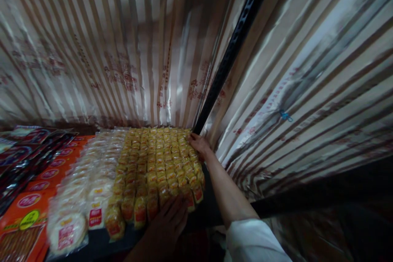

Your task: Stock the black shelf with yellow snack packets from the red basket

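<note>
Rows of small yellow-wrapped snack packets (172, 155) stand packed together on a dark shelf (196, 221). My left hand (170, 221) is at their front edge, with its fingers stretched out against the front packets; shadow dims it. At the back right corner of the block, my right hand (201, 145) reaches beside the packets, close to the black post. Its fingers look extended along the outer row, and their tips are partly hard to make out. Neither hand is seen gripping a packet.
Left of the yellow packets are clear-wrapped round white cakes (69, 229), then orange snack bags (23, 221) and dark glossy packages (18, 159). A black perforated post (227, 61) rises at the back corner. Striped plastic sheeting (132, 49) hangs behind, with a blue tie (286, 116) at right.
</note>
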{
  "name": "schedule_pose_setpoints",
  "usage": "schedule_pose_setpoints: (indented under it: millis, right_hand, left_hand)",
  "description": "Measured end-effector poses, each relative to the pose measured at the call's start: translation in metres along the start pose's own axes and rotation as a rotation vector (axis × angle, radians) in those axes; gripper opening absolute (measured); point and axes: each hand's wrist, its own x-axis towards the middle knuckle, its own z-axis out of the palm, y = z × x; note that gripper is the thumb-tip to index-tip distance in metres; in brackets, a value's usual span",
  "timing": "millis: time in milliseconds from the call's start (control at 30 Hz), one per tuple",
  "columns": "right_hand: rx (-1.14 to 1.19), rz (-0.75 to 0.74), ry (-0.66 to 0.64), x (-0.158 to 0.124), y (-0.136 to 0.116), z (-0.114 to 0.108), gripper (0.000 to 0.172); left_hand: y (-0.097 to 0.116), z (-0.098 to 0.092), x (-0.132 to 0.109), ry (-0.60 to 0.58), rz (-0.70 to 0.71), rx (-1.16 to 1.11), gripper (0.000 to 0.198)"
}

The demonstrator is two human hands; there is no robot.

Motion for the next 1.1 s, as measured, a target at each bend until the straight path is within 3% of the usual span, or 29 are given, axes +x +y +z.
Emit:
schedule_pose_setpoints:
  millis: [200,367,533,600,700,800,1100]
  right_hand:
    - [-0.042,0.058,0.032,-0.002,-0.007,0.0,0.048]
    - [0.002,0.023,0.038,-0.009,-0.013,-0.006,0.05]
    - [0.268,-0.046,0.408,-0.048,-0.006,-0.012,0.059]
    - [0.373,-0.04,0.485,-0.07,0.004,-0.008,0.06]
    - [0.431,-0.01,0.416,-0.093,0.018,-0.001,0.064]
    - [0.42,-0.015,0.328,-0.098,0.02,0.001,0.065]
    - [0.243,0.019,0.118,-0.062,-0.008,-0.005,0.065]
  left_hand:
    - [-0.001,0.0,0.001,-0.023,0.019,-0.016,0.044]
    - [-0.002,-0.001,0.0,-0.015,0.016,-0.019,0.047]
    - [0.001,0.0,0.001,0.01,-0.014,-0.014,0.052]
    - [0.002,0.001,0.001,0.006,-0.027,-0.022,0.055]
    - [0.003,0.002,0.0,-0.005,-0.031,-0.025,0.058]
    - [0.003,0.001,-0.001,-0.007,-0.041,-0.026,0.059]
    - [0.0,-0.002,0.001,0.014,-0.003,-0.013,0.051]
